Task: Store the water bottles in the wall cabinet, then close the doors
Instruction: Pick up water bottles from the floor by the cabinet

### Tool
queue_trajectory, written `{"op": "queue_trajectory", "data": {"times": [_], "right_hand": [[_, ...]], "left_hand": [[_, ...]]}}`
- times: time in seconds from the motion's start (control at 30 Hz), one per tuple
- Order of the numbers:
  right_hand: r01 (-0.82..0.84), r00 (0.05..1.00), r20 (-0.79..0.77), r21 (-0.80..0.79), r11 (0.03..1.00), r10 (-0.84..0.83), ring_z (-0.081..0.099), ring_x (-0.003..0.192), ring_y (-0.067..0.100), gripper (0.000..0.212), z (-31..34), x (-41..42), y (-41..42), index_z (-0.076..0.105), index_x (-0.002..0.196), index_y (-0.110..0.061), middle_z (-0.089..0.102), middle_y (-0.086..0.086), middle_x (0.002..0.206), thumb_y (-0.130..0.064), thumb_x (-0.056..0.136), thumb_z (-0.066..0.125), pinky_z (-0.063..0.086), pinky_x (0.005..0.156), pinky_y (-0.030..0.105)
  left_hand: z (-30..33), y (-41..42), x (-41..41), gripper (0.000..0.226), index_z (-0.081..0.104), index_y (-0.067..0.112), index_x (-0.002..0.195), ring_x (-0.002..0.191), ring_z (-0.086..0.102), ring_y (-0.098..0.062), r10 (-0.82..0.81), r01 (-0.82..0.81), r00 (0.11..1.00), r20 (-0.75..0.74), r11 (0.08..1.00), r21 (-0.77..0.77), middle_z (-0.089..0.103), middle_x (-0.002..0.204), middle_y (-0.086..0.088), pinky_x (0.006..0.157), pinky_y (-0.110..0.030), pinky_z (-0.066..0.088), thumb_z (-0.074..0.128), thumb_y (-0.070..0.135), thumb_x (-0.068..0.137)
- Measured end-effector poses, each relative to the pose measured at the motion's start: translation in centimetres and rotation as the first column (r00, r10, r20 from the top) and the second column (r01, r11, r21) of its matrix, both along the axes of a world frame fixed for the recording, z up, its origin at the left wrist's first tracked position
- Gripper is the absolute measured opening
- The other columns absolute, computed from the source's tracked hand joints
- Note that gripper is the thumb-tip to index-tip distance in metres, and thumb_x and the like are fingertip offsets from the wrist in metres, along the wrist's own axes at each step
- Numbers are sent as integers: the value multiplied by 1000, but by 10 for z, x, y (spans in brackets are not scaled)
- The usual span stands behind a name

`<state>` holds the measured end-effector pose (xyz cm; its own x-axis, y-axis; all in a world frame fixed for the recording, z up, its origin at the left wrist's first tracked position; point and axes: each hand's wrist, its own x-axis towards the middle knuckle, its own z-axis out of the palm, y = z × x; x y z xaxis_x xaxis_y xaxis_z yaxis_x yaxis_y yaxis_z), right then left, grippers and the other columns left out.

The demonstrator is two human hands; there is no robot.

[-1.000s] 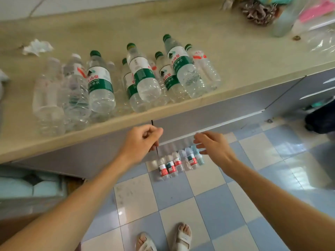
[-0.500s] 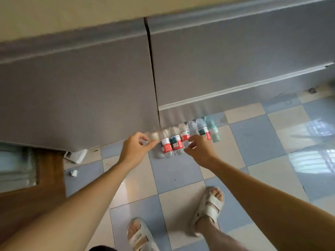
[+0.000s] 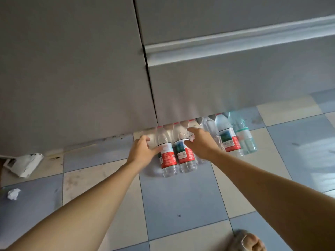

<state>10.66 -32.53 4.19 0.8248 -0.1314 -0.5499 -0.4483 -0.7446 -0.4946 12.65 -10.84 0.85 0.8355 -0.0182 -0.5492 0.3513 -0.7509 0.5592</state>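
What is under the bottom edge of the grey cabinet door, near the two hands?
The tops of a row of water bottles on the floor reach under the cabinet door. Some caps are covered by its edge; anything deeper is hidden.

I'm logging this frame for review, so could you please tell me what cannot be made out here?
All from the head view:
- Bottle tops: hidden behind the cabinet doors' lower edge.
- Bottle count: the right hand covers some.
- Grip: whether the left hand's fingers have closed on a clear bottle is unclear.
- Cabinet interior: doors closed.
- Label print: too small.
- White object at left: cut off by the frame edge.
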Motion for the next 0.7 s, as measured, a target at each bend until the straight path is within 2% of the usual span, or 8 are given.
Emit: {"op": "queue_trajectory", "data": {"times": [0.07,0.13,0.2,0.3,0.4,0.47,0.6,0.7], "right_hand": [[-13,1000,-10,17,1000,13,52,131,31,59,-26,5,5,39,153,-16,55,13,144,-24,99,61,43,104,35],[-8,1000,-13,16,1000,8,53,130,32,58,-45,2,10,37,154,-16,57,14,143,-23,100,58,45,101,37],[12,1000,21,-11,1000,-12,55,129,33,55,-59,-3,15,40,153,-16,59,14,141,-22,101,57,47,101,39],[34,997,71,-66,997,-29,56,122,34,50,-67,-11,16,47,146,-19,63,16,130,-28,99,60,52,95,43],[-2,997,78,-142,990,13,56,116,34,46,-68,-26,20,54,137,-18,63,14,120,-31,93,65,51,87,40],[7,997,76,-139,990,4,60,110,34,46,-67,-41,27,55,135,-15,66,13,118,-28,92,66,53,85,41],[42,999,19,-96,994,-40,62,104,39,47,-64,-72,42,53,134,-16,70,15,112,-28,91,68,51,82,41],[53,998,-29,-43,998,-54,65,106,36,52,-63,-83,46,53,137,-18,70,13,117,-29,89,71,55,88,43]], "left_hand": [[-25,-8,5,83,45,12,140,115,58,-27,19,-20,999,-27,1000,-21,56,134,-11,94,-36,48,77,58,78],[-44,-17,6,88,36,14,147,123,56,-30,34,-38,997,-72,998,-53,55,139,-12,98,-39,47,75,57,81],[-57,-25,3,89,31,16,150,119,58,-30,59,-69,992,-107,994,-87,59,134,-11,91,-35,46,74,56,83],[-67,-34,-4,83,35,16,146,109,63,-28,120,-132,988,-101,984,-119,65,124,-9,79,-31,44,78,49,83],[-69,-32,-8,62,45,17,125,97,67,-27,136,-153,983,-123,978,-141,69,110,-7,74,-33,52,81,42,81],[-67,-24,-13,56,44,20,116,90,69,-24,105,-128,982,-154,981,-148,69,102,-4,75,-39,58,82,41,81],[-60,-5,-32,62,41,20,118,89,68,-18,18,-49,973,-229,990,-134,69,104,-2,78,-39,58,84,39,79],[-55,9,-42,69,41,21,124,93,66,-14,-46,16,957,-286,994,-108,68,110,0,70,-29,52,85,43,76]]}}
